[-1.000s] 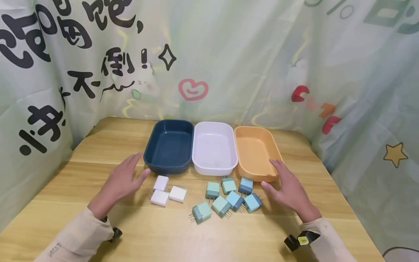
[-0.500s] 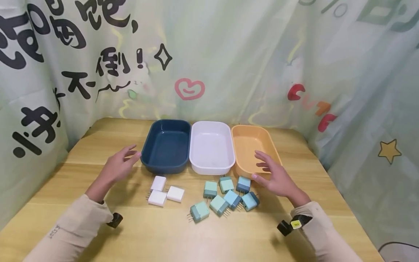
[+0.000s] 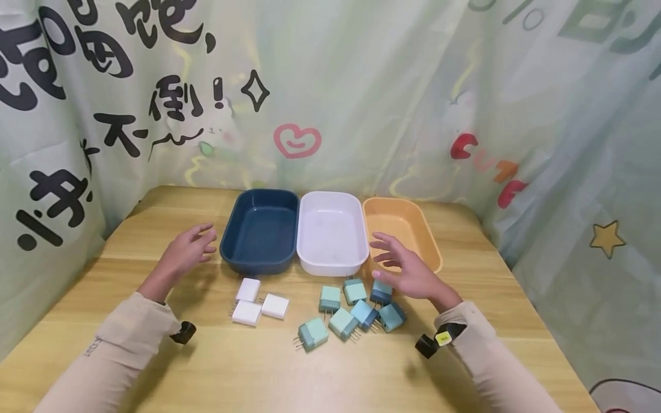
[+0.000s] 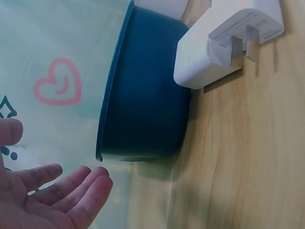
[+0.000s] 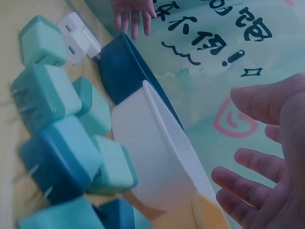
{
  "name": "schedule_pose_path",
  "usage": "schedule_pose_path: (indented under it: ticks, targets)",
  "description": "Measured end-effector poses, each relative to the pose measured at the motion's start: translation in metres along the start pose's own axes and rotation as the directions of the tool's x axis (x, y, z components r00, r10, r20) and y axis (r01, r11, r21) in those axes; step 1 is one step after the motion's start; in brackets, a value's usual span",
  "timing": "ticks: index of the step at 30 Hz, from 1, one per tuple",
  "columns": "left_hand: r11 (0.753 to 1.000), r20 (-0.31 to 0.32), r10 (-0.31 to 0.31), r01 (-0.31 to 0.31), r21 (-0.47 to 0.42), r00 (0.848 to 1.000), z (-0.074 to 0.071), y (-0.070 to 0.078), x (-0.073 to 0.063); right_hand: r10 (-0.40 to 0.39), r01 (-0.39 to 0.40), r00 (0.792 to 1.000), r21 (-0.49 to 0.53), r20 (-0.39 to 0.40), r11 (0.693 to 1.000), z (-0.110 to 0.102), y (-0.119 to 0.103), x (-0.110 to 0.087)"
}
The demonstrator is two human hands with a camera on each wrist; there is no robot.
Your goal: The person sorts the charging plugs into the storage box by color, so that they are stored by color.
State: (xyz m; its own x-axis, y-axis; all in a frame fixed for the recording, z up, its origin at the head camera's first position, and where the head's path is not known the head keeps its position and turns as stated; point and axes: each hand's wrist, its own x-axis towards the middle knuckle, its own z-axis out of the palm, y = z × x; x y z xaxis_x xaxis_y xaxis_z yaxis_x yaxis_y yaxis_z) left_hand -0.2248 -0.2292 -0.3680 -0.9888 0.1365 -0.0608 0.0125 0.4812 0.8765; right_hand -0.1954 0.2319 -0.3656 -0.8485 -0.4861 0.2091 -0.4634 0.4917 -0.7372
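Note:
My left hand (image 3: 187,252) hovers just left of the dark blue bin (image 3: 260,232), fingers relaxed and holding nothing. In the left wrist view its fingers (image 4: 86,200) are spread beside the bin's wall. My right hand (image 3: 405,268) hangs above the front of the orange bin (image 3: 426,241), fingers slightly bent, nothing in them. Between those bins stands a white bin (image 3: 333,235). Several plug adapters in green and blue, such as a green charger (image 3: 312,334) and a blue charger (image 3: 364,315), lie in front. White chargers (image 3: 275,306) lie before the blue bin.
The bins stand side by side on a wooden table (image 3: 248,367). A pale printed curtain (image 3: 361,103) hangs behind and at both sides. Small cameras (image 3: 183,332) are strapped at the wrists.
My right hand has moved left, from the orange bin's right front corner to its left front. The left hand has shifted slightly up and left. Chargers and bins stay put.

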Motion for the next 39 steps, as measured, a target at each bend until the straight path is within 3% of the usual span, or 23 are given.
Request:
schedule_pose_path:
  ticks: [8,14,20,27,33,39]
  targets:
    - [0.999,0.011,-0.040,0.040,-0.001,0.999,0.001,-0.008,0.008,-0.040,0.036,0.996,0.047,0.085,0.998,0.018,-0.011,0.021]
    - [0.997,0.019,-0.064,0.063,0.037,0.998,-0.007,-0.013,0.007,-0.080,0.070,0.981,0.063,0.176,0.996,0.033,-0.018,0.037]
    - [0.998,0.024,-0.059,0.059,-0.011,0.998,-0.011,-0.016,0.015,-0.084,0.063,0.972,0.098,0.219,0.993,0.046,-0.022,0.050]
    - [0.996,0.034,-0.070,0.072,-0.050,0.997,-0.007,-0.019,0.025,-0.119,0.081,0.957,0.149,0.266,0.986,0.062,-0.028,0.061]
    - [0.993,0.029,-0.071,0.073,-0.091,0.997,-0.004,-0.012,0.031,-0.159,0.111,0.947,0.179,0.279,0.978,0.073,-0.033,0.067]
    - [0.993,0.035,-0.091,0.093,-0.077,0.995,0.001,-0.013,0.031,-0.169,0.114,0.930,0.183,0.325,0.976,0.088,-0.035,0.068]
